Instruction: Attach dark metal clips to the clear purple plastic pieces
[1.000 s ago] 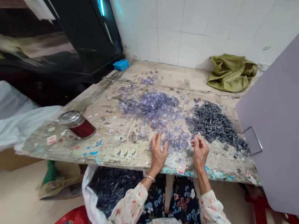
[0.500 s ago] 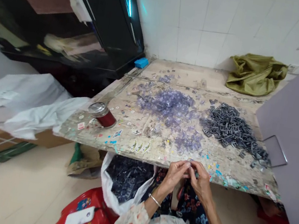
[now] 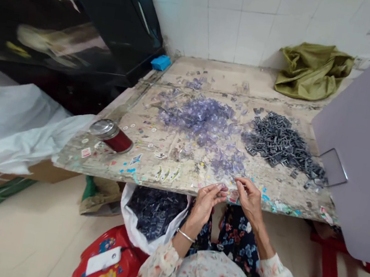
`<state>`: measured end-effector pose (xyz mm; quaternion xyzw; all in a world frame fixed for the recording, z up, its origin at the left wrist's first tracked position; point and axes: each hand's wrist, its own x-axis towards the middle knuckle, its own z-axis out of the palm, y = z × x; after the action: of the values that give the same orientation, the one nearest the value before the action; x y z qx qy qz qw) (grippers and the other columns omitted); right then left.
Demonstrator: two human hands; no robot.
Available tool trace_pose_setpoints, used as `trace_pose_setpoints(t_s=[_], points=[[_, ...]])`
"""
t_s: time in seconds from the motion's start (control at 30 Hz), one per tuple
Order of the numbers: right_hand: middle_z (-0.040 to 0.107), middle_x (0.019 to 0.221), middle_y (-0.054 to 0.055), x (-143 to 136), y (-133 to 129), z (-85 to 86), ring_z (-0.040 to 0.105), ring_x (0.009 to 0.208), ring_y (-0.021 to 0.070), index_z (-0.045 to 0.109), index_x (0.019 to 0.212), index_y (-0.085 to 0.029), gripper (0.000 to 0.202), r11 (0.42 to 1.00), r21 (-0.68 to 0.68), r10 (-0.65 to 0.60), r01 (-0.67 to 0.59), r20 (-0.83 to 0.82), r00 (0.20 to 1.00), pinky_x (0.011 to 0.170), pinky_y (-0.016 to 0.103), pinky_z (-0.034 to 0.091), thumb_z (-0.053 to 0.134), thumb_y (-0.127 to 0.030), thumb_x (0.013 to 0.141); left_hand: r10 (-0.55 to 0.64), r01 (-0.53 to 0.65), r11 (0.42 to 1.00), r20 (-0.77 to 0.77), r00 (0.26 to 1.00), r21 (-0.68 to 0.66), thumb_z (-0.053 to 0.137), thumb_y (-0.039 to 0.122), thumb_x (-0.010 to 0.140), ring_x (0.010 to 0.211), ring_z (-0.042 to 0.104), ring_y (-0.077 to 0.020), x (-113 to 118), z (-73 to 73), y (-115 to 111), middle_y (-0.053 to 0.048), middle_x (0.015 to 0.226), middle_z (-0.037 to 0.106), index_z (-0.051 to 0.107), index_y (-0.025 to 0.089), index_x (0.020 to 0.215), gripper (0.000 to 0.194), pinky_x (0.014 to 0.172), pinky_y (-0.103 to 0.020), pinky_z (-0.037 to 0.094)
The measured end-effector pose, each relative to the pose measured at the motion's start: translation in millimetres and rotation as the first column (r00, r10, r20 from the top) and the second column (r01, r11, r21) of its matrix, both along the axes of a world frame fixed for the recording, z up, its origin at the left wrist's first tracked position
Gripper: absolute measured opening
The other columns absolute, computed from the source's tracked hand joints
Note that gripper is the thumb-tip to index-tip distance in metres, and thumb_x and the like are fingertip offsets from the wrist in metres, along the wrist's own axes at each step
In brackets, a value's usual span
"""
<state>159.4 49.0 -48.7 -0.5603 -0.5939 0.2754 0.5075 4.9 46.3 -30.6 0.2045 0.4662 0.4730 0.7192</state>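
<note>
At the table's front edge, my left hand point(image 3: 208, 201) is closed with thumb and fingertips together; whatever is between them is too small to make out. A short distance to its right is my right hand point(image 3: 249, 199), its fingers apart and nothing visible in them, near the loose clear pieces. Beyond both hands spreads a heap of clear purplish plastic pieces point(image 3: 202, 115), with a looser patch reaching toward me. To the right lies a pile of dark grey small plastic parts point(image 3: 281, 142). A white sack point(image 3: 126, 204) full of dark parts stands below the edge, left of my knees.
The worn table point(image 3: 183, 150) carries a red jar with a metal lid point(image 3: 111, 135), scattered stickers and a blue box point(image 3: 161, 62). An olive cloth bag point(image 3: 313, 72) lies at the back. A grey-purple panel point(image 3: 367, 153) borders the right. A white device point(image 3: 103, 261) rests on a red stool point(image 3: 130, 272).
My hands, together at the fingertips before, are now apart; the right has opened and moved slightly away from the left. The camera view has shifted, so the table sits higher and further left.
</note>
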Motion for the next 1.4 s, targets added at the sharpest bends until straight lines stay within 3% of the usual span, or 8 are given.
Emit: trace_pose_setpoints(t_s=[0.5,0.63,0.7,0.8,0.9,1.2,1.3,1.4], points=[[0.066,0.096,0.008,-7,-38,7.9,0.065,0.092,0.0186,0.069,0.106,-0.023,0.024,0.998,0.051,0.014,-0.023,0.185,0.983,0.08,0.031,0.054,0.047,-0.026,0.097,-0.178,0.177,0.984,0.037,0.983,0.027,0.086,0.038,0.062,0.071,0.067,-0.0137,21,4.0,-13,-0.005,0.076,0.072,0.074,0.013,0.076,0.031,0.073,-0.025,0.057],[0.068,0.1,0.008,28,-31,3.5,0.065,0.092,0.0183,0.069,0.106,-0.022,0.026,0.994,-0.028,0.105,-0.101,0.273,0.956,0.081,0.03,0.053,0.045,-0.028,0.098,-0.144,0.143,0.989,-0.01,0.99,-0.031,0.089,0.041,0.055,0.062,0.064,-0.0112,24,-1.3,-12,-0.003,0.068,0.07,0.074,0.012,0.072,0.037,0.067,-0.023,0.057],[0.069,0.093,0.01,66,-18,-1.6,0.064,0.087,0.0196,0.07,0.098,-0.019,0.029,0.994,-0.038,-0.083,0.103,0.358,0.93,0.08,0.031,0.052,0.044,-0.033,0.098,-0.132,0.129,0.991,-0.047,0.99,-0.045,0.089,0.043,0.053,0.06,0.063,-0.0102,26,-3.1,-11,-0.003,0.066,0.069,0.074,0.011,0.07,0.039,0.066,-0.022,0.056],[0.067,0.092,0.015,130,13,-8.9,0.062,0.084,0.0233,0.069,0.094,-0.014,0.035,0.84,0.009,-0.458,0.543,0.549,0.7,0.08,0.037,0.05,0.045,-0.041,0.095,-0.13,0.127,0.991,-0.087,0.988,-0.037,0.088,0.045,0.054,0.058,0.063,-0.0098,28,-3.3,-10,-0.004,0.065,0.069,0.074,0.011,0.07,0.041,0.063,-0.021,0.054],[0.065,0.097,0.022,169,41,-11.9,0.063,0.09,0.0285,0.067,0.094,-0.01,0.035,0.745,0.011,-0.534,0.667,0.609,0.586,0.08,0.042,0.048,0.054,-0.043,0.09,-0.132,0.13,0.991,-0.104,0.986,-0.028,0.088,0.047,0.054,0.057,0.063,-0.0099,31,-0.9,-12,-0.004,0.064,0.069,0.074,0.011,0.07,0.042,0.062,-0.021,0.053],[0.071,0.079,0.011,141,21,-15.7,0.067,0.07,0.0203,0.064,0.079,-0.017,0.042,0.875,-0.327,-0.36,0.356,0.051,0.931,0.067,0.036,0.057,0.058,-0.058,0.083,-0.128,0.126,0.992,-0.118,0.985,-0.022,0.084,0.045,0.061,0.06,0.063,-0.0108,20,-0.4,-17,-0.005,0.066,0.07,0.074,0.011,0.071,0.037,0.065,-0.022,0.053],[0.074,0.085,0.008,114,-2,-21.2,0.067,0.063,0.0156,0.065,0.082,-0.018,0.046,0.864,-0.484,-0.35,0.138,-0.38,0.856,0.061,0.03,0.059,0.076,-0.06,0.066,-0.151,0.15,0.989,-0.094,0.984,-0.021,0.084,0.043,0.062,0.059,0.062,-0.0103,21,-1.2,-19,-0.005,0.068,0.07,0.073,0.011,0.071,0.034,0.064,-0.022,0.053],[0.074,0.084,0.008,85,-18,-25.0,0.067,0.062,0.0152,0.067,0.079,-0.017,0.047,0.833,-0.552,-0.369,0.039,-0.501,0.783,0.058,0.027,0.058,0.081,-0.058,0.06,-0.17,0.169,0.986,-0.084,0.982,-0.015,0.083,0.044,0.062,0.059,0.062,-0.011,25,-0.2,-21,-0.005,0.067,0.07,0.073,0.012,0.071,0.035,0.064,-0.023,0.053]])
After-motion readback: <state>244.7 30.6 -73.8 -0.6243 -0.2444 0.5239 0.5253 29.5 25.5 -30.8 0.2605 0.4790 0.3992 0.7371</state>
